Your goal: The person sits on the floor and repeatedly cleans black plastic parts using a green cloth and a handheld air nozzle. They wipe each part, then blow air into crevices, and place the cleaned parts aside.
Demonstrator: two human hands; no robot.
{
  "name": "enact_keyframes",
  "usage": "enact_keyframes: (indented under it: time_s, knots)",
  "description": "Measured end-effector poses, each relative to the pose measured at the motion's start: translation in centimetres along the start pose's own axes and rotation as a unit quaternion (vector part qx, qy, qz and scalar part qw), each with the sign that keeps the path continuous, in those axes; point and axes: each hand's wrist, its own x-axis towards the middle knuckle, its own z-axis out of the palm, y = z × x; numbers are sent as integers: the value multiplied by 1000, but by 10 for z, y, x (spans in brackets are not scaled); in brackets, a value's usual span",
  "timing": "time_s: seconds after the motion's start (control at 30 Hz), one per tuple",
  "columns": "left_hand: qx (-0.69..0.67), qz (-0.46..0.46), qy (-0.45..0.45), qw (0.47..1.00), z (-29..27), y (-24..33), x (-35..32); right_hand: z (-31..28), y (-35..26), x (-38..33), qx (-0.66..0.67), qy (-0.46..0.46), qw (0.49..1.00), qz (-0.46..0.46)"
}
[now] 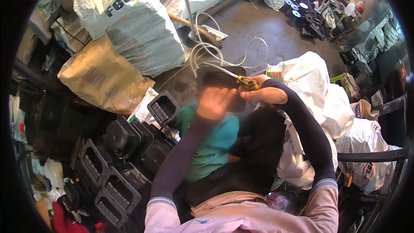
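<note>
Black moulded part: a flat, dark plastic housing [217,79] is up in front of the chest, face tilted toward the head camera — a pose that suits work on its upper edge.
Left hand: the left hand [213,102] is spread against the near face of the housing, fingers apart and pressed flat; it braces the piece rather than wrapping it. Motion blur softens the fingertips.
Right hand: the right hand [266,94] is closed round the brass-coloured metal air nozzle [247,83], tip set against the housing's right edge — a firm, clamped hold.
Hose: a pale, coiled plastic hose [215,51] runs from the nozzle back over the floor in loose loops, slack enough to let the tool swing.
Lap: a teal cloth [213,142] lies across the knees under the work, probably as padding, though its purpose cannot be confirmed.
Stock at left: a pile of matching black ribbed plastic housings [118,174] sits low at the person's left, within arm's reach.
Sacks: a tan paper sack [101,77] and a white woven sack [133,30] lean behind the pile; crumpled white sacks [321,99] crowd the right.
Floor: grey, stained concrete floor [258,30], with a wooden broom handle [194,26] lying across it.
Room: a cluttered workshop, with more dark parts and bottles on a bench [327,8] far right.
</note>
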Motion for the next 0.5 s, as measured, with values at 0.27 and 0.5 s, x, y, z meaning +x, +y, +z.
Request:
enact_keyframes:
  time_s: [0.27,0.5]
  knots:
    - [-130,-311,202,920,9,19,-5,17,-14,-27,-163,119,976,-85]
    - [-929,-227,127,264,14,13,-4,25,-20,-43,-176,189,957,-132]
